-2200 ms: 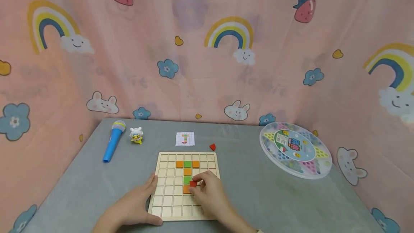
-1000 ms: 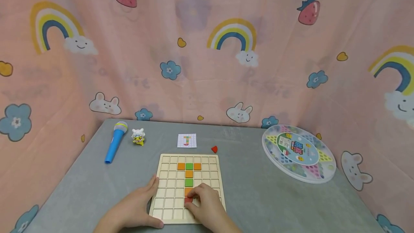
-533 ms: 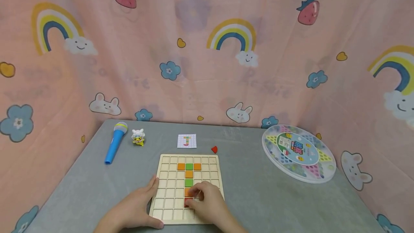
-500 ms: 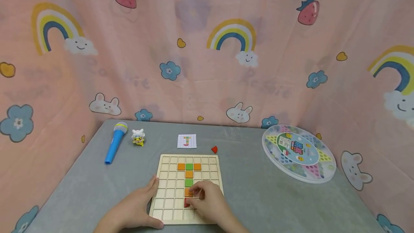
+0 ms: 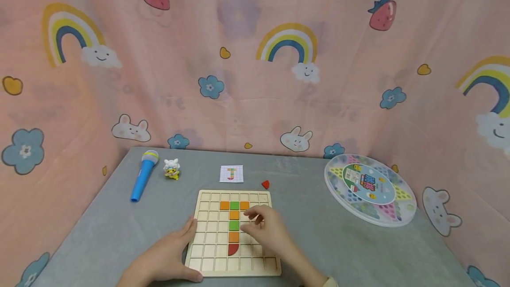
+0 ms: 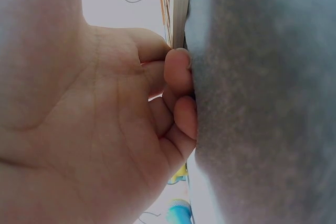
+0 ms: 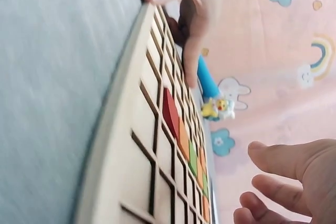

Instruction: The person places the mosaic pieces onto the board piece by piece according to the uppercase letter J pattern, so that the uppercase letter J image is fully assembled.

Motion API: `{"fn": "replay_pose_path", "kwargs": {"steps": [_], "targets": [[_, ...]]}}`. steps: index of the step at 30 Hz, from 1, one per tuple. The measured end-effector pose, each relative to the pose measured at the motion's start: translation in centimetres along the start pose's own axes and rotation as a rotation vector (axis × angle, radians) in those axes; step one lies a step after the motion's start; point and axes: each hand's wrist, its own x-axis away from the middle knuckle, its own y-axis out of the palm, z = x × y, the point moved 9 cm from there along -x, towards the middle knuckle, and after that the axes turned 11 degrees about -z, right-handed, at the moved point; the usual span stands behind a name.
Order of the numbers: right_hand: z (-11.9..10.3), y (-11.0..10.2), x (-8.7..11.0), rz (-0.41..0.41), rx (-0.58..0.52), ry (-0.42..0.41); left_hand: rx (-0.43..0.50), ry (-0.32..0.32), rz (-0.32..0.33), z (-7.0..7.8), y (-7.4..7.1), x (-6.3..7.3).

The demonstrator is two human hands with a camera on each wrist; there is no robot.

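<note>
A pale wooden grid board (image 5: pixel 207 226) lies on the grey table. Orange and green square tiles (image 5: pixel 234 225) sit in its cells, making a row with a column running down from it. At the column's lower end lies a red quarter-round tile (image 5: pixel 233 249), flat in its cell. My left hand (image 5: pixel 169 251) rests against the board's left side, its thumb by the front corner. Over the board's right part hovers my right hand (image 5: pixel 268 230), fingers loosely bent and apart, holding nothing. Beyond the far edge are a small red tile (image 5: pixel 265 184) and a pattern card (image 5: pixel 231 174).
At the back left lie a blue toy microphone (image 5: pixel 142 178) and a small white-and-yellow figurine (image 5: pixel 171 169). A round, clear-rimmed game board (image 5: pixel 370 189) lies at the right. A pink printed curtain (image 5: pixel 247 114) hangs behind the table.
My right hand has set the red quarter-round tile in the cell below the lowest orange one, let go, and moved up and right. The left hand has stayed at the board's side.
</note>
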Motion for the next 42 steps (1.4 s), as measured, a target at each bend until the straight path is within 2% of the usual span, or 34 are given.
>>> {"fn": "replay_pose_path", "kwargs": {"steps": [5, 12, 17, 20, 26, 33, 37, 42], "targets": [[2.0, -2.4, -1.6, 0.039, 0.031, 0.024, 0.008, 0.016, -0.011, 0.0, 0.1, 0.0], [6.4, -6.4, -5.0, 0.07, 0.055, 0.044, -0.001, 0.038, -0.002, 0.0, 0.1, 0.0], [9.8, -7.8, -7.0, 0.059, 0.104, 0.078, 0.0, 0.027, -0.014, -0.4, 0.2, -0.3], [11.1, -8.1, -7.7, 0.051, 0.128, 0.106, -0.017, 0.021, -0.013, -0.5, 0.3, -0.4], [11.6, -7.9, -8.9, 0.017, 0.201, 0.122, -0.019, 0.041, 0.004, 0.0, 0.1, 0.1], [10.9, -7.4, -9.5, -0.097, 0.286, 0.052, -0.023, 0.038, 0.002, 0.1, 0.1, 0.2], [10.4, -7.2, -9.6, -0.159, 0.298, 0.033, 0.005, 0.026, -0.012, -0.2, 0.1, 0.0], [10.5, -7.1, -9.6, -0.173, 0.298, 0.042, 0.027, 0.015, -0.014, -0.6, 0.2, -0.3]]}}
